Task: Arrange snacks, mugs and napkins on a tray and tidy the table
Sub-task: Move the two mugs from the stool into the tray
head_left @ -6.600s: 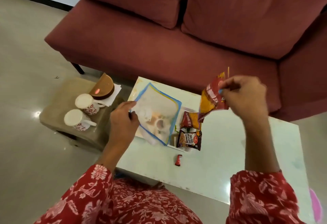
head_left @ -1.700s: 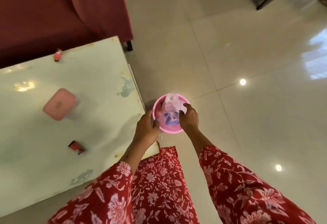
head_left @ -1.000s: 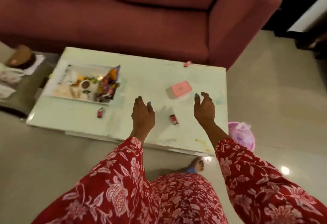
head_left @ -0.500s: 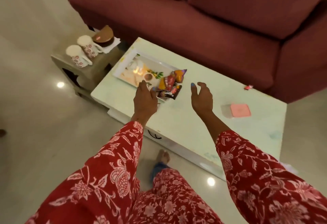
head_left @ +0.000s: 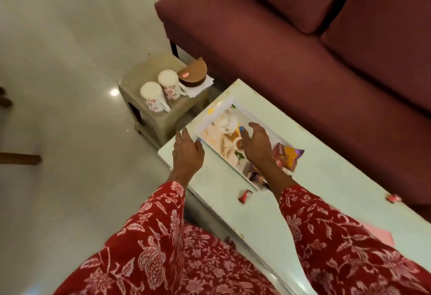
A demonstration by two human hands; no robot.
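1. No print on the snack packets [head_left: 288, 158] at frame centre-right can be read (too blurred).
2. The left hand [head_left: 187, 152] hovers at the tray [head_left: 245, 114] near corner, fingers spread, holding nothing.
3. The right hand [head_left: 256, 144] hangs over the tray's middle, fingers curled loosely, empty.
4. Two mugs [head_left: 161, 93] stand on the stool [head_left: 156, 117], upper left of the tray, beside napkins [head_left: 200, 87].
5. A small red wrapper [head_left: 245, 196] lies on the table [head_left: 326, 189].
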